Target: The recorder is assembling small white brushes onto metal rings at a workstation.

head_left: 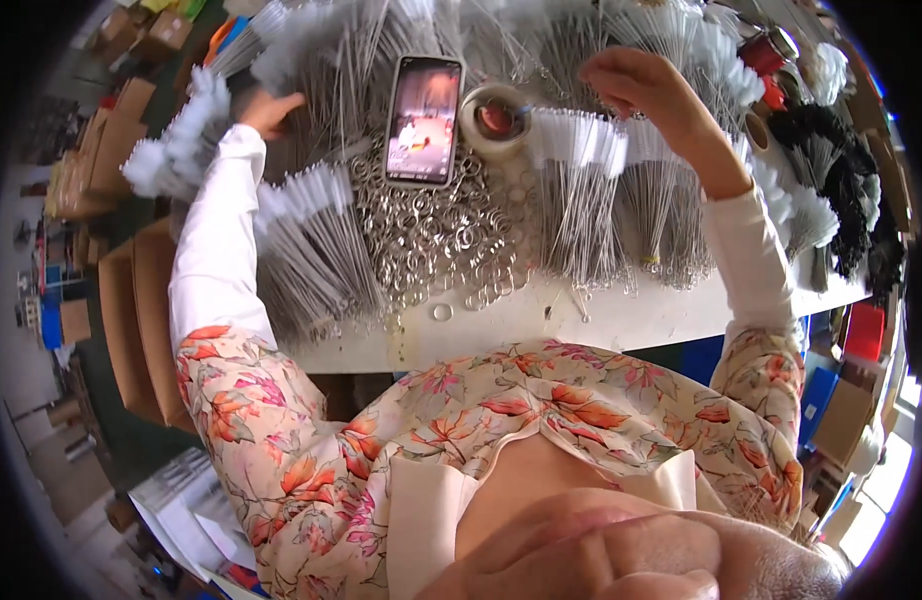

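My left hand (268, 112) reaches in among thin wire-handled brushes with white bristle heads at the table's far left. Its thumb shows, but the other fingers are hidden, so any hold is unclear. Beside it lies a bundle of wire brushes (321, 245) on the near left. My right hand (636, 85) hovers over the brush bundles at the far right, fingers bent and apart, with nothing visible in them. Below it are another brush bundle (581, 190) and a further bundle (666, 200). A pile of small metal rings (436, 235) spreads across the middle of the table.
A phone (423, 122) with its screen lit leans over the rings, next to a roll of tape (496, 120). Black-bristled brushes (831, 150) and a dark red can (768, 50) stand at the right. Cardboard boxes (146, 320) stand left of the white table (481, 330).
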### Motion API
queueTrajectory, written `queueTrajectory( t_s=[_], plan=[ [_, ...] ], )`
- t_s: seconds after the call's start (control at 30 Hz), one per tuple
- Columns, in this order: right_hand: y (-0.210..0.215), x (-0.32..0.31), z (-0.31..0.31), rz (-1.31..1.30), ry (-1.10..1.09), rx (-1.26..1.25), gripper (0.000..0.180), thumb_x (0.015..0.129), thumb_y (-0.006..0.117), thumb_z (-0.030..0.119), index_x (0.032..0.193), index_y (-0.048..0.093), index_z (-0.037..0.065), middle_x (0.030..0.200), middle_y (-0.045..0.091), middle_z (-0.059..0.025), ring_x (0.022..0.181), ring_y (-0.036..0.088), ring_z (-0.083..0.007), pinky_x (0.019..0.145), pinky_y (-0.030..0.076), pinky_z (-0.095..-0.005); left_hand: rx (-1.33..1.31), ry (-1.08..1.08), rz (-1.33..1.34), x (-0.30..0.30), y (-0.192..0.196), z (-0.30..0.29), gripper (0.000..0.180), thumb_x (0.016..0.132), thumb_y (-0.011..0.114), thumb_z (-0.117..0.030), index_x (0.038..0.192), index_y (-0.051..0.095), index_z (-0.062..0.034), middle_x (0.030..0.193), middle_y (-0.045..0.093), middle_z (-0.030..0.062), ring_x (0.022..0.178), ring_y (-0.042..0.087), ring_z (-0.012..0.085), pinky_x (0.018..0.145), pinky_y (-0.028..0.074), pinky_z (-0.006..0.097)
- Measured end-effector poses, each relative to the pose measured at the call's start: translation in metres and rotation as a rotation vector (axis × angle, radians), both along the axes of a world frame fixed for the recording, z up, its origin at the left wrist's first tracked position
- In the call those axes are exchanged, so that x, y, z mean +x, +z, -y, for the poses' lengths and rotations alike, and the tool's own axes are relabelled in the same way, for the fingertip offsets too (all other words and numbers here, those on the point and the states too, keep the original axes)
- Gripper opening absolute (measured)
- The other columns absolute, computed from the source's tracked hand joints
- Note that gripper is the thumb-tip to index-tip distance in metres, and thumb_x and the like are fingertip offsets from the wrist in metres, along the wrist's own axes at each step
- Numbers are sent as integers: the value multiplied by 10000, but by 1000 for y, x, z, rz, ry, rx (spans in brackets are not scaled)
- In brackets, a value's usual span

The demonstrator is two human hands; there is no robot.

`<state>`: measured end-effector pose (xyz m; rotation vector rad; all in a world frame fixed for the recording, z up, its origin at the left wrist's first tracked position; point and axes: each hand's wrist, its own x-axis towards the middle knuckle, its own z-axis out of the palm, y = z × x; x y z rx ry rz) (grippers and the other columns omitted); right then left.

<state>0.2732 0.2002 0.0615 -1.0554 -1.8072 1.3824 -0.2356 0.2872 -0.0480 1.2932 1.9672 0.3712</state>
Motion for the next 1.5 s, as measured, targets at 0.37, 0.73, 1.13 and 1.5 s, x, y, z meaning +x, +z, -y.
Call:
queueTrajectory(
  t_s=[0.37,0.73,1.13,1.5],
  plan=[
    [-66,-64,-145,700,-131,575,251,756,627,268,894,636,58,820,659,-144,773,640,-269,672,491,-385,1,-34,-96,33,26,6,434,752,670,-319,949,592,60,838,616,139,705,632,233,604,552,381],
    [-107,-39,-187,424,-268,-24,241,857,590,224,990,592,23,867,663,-45,724,650,-113,611,545,-250,-162,80,16,9,42,20,428,772,668,-224,1003,554,117,867,622,144,748,652,232,649,572,341],
    [-50,-28,-164,-159,-391,143,227,885,570,193,951,641,-12,830,659,-66,689,606,-129,579,513,-252,25,224,389,-66,63,36,269,870,619,-234,919,613,30,885,655,113,767,653,173,685,557,297],
    [-54,-31,-132,-89,-276,40,217,824,674,162,872,663,-49,715,650,-84,625,625,-124,553,528,-233,411,-86,-66,86,119,41,322,800,654,-375,836,676,-56,713,633,51,639,628,157,533,454,250]
  ],
)
